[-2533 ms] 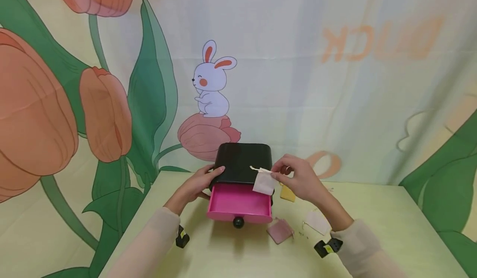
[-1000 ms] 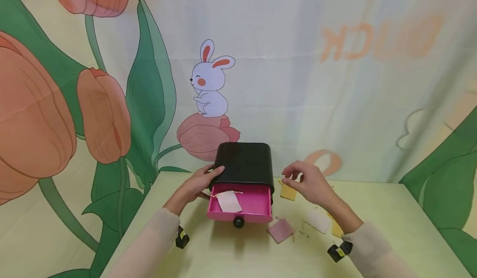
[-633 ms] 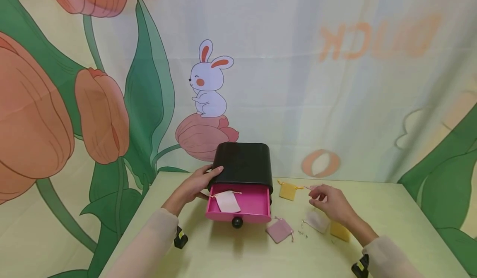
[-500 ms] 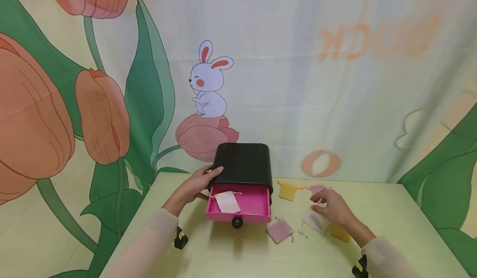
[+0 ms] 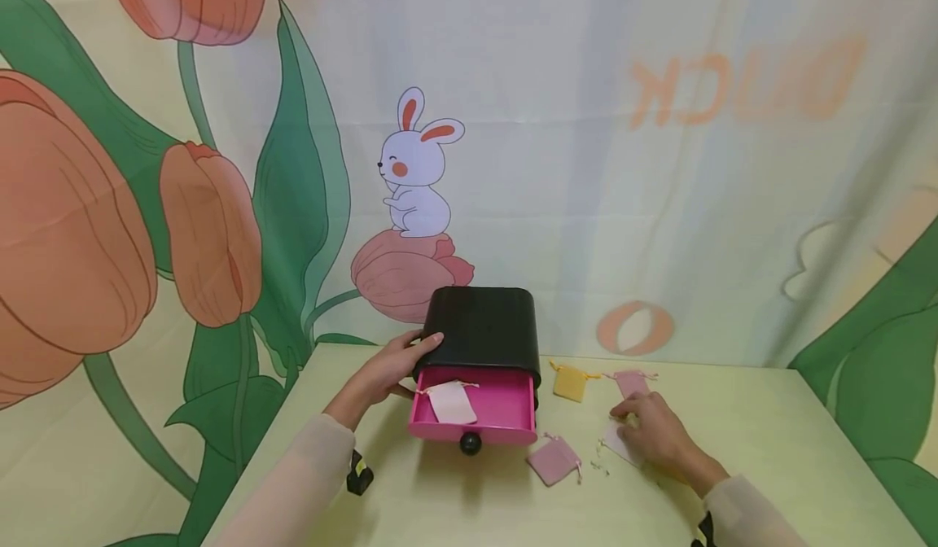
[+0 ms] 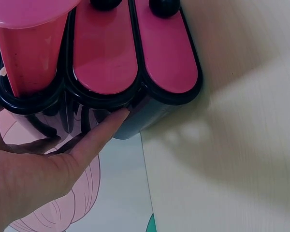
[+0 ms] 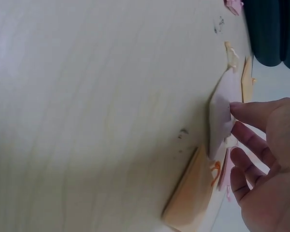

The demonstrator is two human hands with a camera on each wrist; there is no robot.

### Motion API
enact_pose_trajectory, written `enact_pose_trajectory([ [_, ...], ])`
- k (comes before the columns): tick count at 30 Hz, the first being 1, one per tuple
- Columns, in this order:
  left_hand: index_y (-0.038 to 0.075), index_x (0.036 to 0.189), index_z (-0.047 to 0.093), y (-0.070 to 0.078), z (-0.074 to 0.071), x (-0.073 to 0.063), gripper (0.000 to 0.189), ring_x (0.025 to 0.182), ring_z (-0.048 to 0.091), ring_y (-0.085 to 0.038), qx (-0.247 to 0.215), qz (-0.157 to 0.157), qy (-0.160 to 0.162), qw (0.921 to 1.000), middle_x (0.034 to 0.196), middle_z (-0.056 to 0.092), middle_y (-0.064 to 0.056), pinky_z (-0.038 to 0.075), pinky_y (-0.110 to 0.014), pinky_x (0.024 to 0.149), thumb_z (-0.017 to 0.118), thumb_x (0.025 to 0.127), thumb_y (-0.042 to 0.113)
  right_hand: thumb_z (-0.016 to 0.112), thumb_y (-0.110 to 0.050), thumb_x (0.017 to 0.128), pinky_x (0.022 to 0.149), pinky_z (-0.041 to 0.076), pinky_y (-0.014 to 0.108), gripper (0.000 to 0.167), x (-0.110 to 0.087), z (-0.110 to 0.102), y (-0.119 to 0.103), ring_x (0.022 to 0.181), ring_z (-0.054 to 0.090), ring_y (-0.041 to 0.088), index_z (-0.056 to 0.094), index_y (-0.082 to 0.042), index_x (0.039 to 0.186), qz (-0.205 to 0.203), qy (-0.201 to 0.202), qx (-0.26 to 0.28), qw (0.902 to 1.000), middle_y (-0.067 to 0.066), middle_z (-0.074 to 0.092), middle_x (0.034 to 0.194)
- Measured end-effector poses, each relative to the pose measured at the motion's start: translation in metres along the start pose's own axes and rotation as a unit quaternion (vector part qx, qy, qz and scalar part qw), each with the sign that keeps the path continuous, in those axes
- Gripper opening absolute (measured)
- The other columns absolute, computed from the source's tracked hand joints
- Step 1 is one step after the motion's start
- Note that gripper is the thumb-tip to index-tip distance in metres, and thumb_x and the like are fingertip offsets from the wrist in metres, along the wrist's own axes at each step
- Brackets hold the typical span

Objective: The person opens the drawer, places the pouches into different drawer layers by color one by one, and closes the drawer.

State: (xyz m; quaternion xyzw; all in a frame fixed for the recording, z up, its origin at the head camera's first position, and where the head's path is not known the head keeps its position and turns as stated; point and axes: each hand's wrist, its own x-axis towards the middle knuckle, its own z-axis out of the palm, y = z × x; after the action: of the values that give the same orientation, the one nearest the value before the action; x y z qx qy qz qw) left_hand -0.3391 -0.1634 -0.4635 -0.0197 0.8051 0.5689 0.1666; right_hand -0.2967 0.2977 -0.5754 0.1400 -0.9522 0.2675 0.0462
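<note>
Left hand (image 5: 388, 368) grips the side of a black drawer unit (image 5: 479, 327), thumb over the top edge, fingers down the flank. Unit stands upright at the back of a pale yellow-green surface (image 5: 762, 449). Top pink drawer (image 5: 506, 403) is pulled out, black knob (image 5: 471, 443) facing front. A whitish drawstring pouch (image 5: 452, 404) lies inside, in the left part, cords spread to both sides. Left wrist view shows the middle drawer (image 6: 106, 53) and bottom drawer (image 6: 169, 53) closed.

Right hand (image 5: 655, 429) is down at a second, white drawstring pouch (image 7: 219, 116) on the surface, to the right of the unit. Thumb and forefinger tips touch its cloth, a gap visible between them; other fingers bent. Cannot tell whether the cloth is pinched.

Other pouches on the surface: yellow pouch (image 5: 569, 384) just right of the unit; pink pouch (image 5: 631, 384) farther right, beyond the white one; mauve pouch (image 5: 554, 460) in front of the unit, to its right; orange-yellow pouch (image 7: 189, 195) beside the white one — seen clearly only in the right wrist view. Small specks (image 5: 599, 467) lie between mauve and white pouches — too small to identify.

Behind: cloth backdrop (image 5: 542, 189) printed with tulips and a rabbit (image 5: 418, 164).
</note>
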Motion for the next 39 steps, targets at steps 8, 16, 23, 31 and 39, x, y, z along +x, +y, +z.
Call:
enact_pose_trajectory([
  [8, 0.009, 0.167, 0.024, 0.000, 0.002, 0.000, 0.104, 0.136, 0.055, -0.046, 0.002, 0.003, 0.001, 1.0000, 0.154, 0.051, -0.026, 0.062, -0.058, 0.088, 0.065, 0.094, 0.070, 0.080, 0.003, 0.087, 0.083, 0.051, 0.043, 0.015, -0.004, 0.000, 0.003, 0.091, 0.059, 0.022, 0.077, -0.004, 0.099, -0.009, 0.004, 0.024, 0.9997, 0.003, 0.067, 0.093],
  [16, 0.009, 0.167, 0.025, -0.001, 0.003, 0.001, 0.105, 0.134, 0.056, -0.045, 0.002, 0.002, -0.002, 1.0000, 0.154, 0.051, -0.026, 0.062, -0.058, 0.088, 0.066, 0.093, 0.071, 0.078, 0.003, 0.089, 0.071, 0.048, 0.030, 0.018, -0.006, 0.002, 0.008, 0.080, 0.054, 0.016, 0.068, -0.010, 0.090, 0.013, 0.014, 0.050, 0.9986, -0.001, 0.063, 0.085],
  [23, 0.010, 0.167, 0.026, -0.002, -0.002, 0.000, 0.104, 0.135, 0.055, -0.046, 0.005, -0.001, 0.005, 1.0000, 0.153, 0.052, -0.026, 0.062, -0.058, 0.087, 0.065, 0.093, 0.071, 0.075, 0.000, 0.095, 0.071, 0.051, 0.026, 0.012, -0.008, -0.001, -0.004, 0.080, 0.057, 0.013, 0.069, -0.011, 0.094, -0.003, 0.016, 0.089, 0.9959, -0.005, 0.064, 0.084],
  [31, 0.009, 0.167, 0.026, 0.001, -0.001, -0.001, 0.102, 0.136, 0.055, -0.047, 0.008, 0.001, 0.005, 1.0000, 0.154, 0.051, -0.026, 0.062, -0.058, 0.087, 0.065, 0.094, 0.070, 0.078, -0.004, 0.096, 0.071, 0.054, 0.026, 0.008, -0.006, -0.033, -0.046, 0.080, 0.061, 0.015, 0.073, -0.010, 0.096, -0.045, 0.062, 0.131, 0.9884, -0.003, 0.068, 0.089],
  [39, 0.010, 0.167, 0.026, -0.003, 0.000, 0.002, 0.106, 0.134, 0.056, -0.046, 0.003, 0.001, -0.001, 1.0000, 0.151, 0.053, -0.026, 0.063, -0.057, 0.086, 0.065, 0.092, 0.073, 0.077, -0.017, 0.099, 0.073, 0.055, 0.029, 0.004, 0.002, -0.061, -0.090, 0.084, 0.062, 0.018, 0.074, -0.015, 0.099, -0.052, 0.075, 0.153, 0.9840, -0.005, 0.071, 0.092],
])
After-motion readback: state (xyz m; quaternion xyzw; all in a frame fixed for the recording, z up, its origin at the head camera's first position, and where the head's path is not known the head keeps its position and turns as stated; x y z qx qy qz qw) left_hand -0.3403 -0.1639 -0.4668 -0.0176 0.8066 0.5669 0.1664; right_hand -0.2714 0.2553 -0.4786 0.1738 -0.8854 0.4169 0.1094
